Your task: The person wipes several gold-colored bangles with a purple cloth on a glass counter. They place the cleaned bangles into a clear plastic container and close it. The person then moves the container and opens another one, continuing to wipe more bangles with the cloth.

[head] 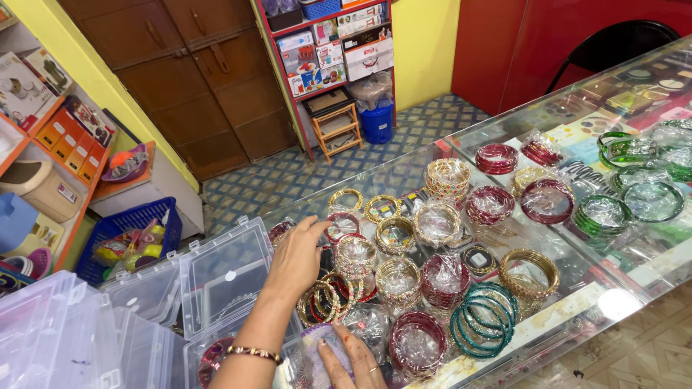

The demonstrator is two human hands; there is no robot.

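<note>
Many sets of bangles lie on a glass counter, most wrapped in clear plastic. My left hand reaches forward over them with its fingers spread, the fingertips at a red wrapped bangle set; it holds nothing. A thin bangle sits on that wrist. A gold and red set lies just right of this hand. At the bottom edge my right hand rests flat on a purple and white wrapped packet, with a ring on one finger.
Clear plastic boxes stand open at the counter's left end. Teal bangles, green bangles and a gold stack lie further right. A blue basket, a wooden stool and a blue bucket stand on the floor beyond.
</note>
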